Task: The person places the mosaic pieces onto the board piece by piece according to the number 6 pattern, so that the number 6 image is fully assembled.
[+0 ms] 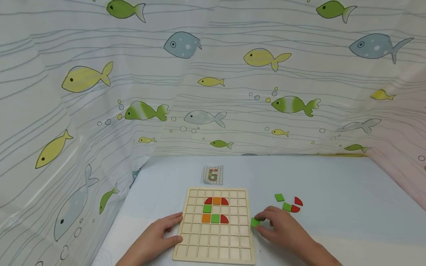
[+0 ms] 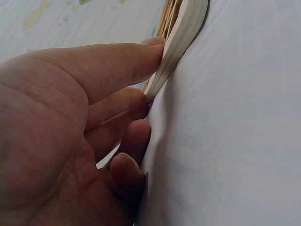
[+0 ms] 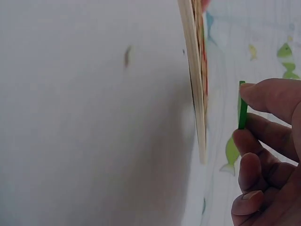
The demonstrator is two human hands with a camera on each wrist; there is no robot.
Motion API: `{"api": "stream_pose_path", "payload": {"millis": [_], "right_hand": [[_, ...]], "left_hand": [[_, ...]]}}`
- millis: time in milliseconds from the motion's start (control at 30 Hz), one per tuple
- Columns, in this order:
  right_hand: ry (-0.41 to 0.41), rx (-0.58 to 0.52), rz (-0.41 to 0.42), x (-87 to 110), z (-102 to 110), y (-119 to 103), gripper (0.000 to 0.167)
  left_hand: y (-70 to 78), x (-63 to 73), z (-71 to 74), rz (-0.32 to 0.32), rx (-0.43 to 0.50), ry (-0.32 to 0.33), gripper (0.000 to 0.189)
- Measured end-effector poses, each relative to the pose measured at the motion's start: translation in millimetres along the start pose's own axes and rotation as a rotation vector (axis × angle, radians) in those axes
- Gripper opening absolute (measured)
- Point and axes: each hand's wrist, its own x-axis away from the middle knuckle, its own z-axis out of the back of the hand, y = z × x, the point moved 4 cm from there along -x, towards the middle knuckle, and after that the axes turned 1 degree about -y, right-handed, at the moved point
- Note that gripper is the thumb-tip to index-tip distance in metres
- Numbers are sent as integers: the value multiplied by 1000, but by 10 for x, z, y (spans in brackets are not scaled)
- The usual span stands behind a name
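Observation:
A wooden grid board point(image 1: 213, 253) lies flat, with red quarter-round, orange square and green square tiles set in its upper and middle cells. My left hand point(image 1: 154, 234) rests against the board's left edge, thumb and fingertips touching its side. The left wrist view shows the thumb point(image 2: 117, 63) on the wooden edge. My right hand point(image 1: 283, 227) pinches a green square tile point(image 1: 255, 222) between thumb and fingers, just off the board's right edge. Seen edge-on in the right wrist view, that tile point(image 3: 242, 106) is held above the table surface.
Right of the board lie two loose green squares, one of them a green tile point(image 1: 279, 197), and two red quarter-round pieces, one a red tile point(image 1: 298, 201). Behind the board is a small printed pattern card point(image 1: 213, 175). A fish-patterned curtain point(image 1: 233, 111) encloses the table.

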Motion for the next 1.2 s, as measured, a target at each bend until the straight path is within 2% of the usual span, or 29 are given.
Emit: {"api": "stream_pose_path", "payload": {"millis": [333, 600, 1200], "right_hand": [[-58, -26, 118, -170, -159, -321, 21], [-150, -13, 135, -309, -313, -469, 24], [-193, 55, 200, -448, -440, -624, 20]], "left_hand": [[12, 12, 11, -5, -4, 0, 73], [34, 37, 30, -10, -19, 25, 71], [5, 54, 22, -17, -60, 60, 68]]}}
